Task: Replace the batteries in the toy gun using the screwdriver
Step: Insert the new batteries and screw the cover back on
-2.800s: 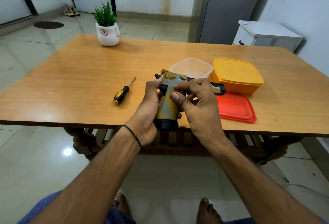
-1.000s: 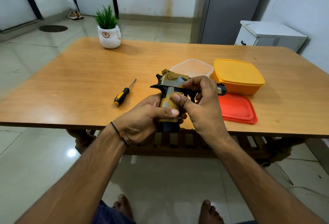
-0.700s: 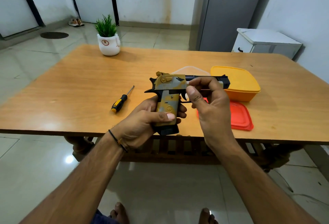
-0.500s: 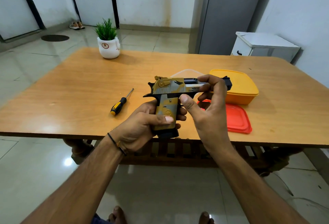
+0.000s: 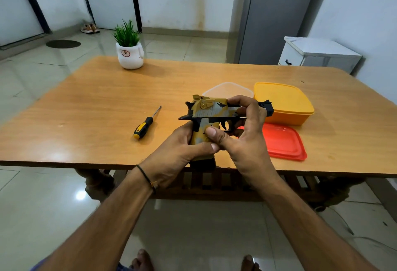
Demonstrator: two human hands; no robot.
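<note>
Yellow-and-grey camouflage plastic on a black frame makes up the toy gun point(image 5: 211, 112). I hold it in the air above the near edge of the brown wooden counter point(image 5: 103, 103), barrel pointing right.

My left hand point(image 5: 178, 156) wraps the grip from behind, fingers curled round its lower part. My right hand point(image 5: 245, 141) takes the upper body: fingers curled over the top of the slide, thumb pressed on the side of the grip. Both hands are closed on the toy gun; neither is free.

Handling, as judged:
- The moulded shell looks light and rigid. Its smooth painted surface may slip under a turning force.
- Hold the grip firmly. Avoid loading the thin trigger and the rear spur, which look the most breakable.
- The battery cover cannot be identified from this angle.

The black-and-yellow-handled screwdriver point(image 5: 144, 125) lies on the counter to the left of the toy gun, well apart, untouched. One hand must release to fetch it. Its slim steel shaft suggests a small screw; take it by the handle.
</note>
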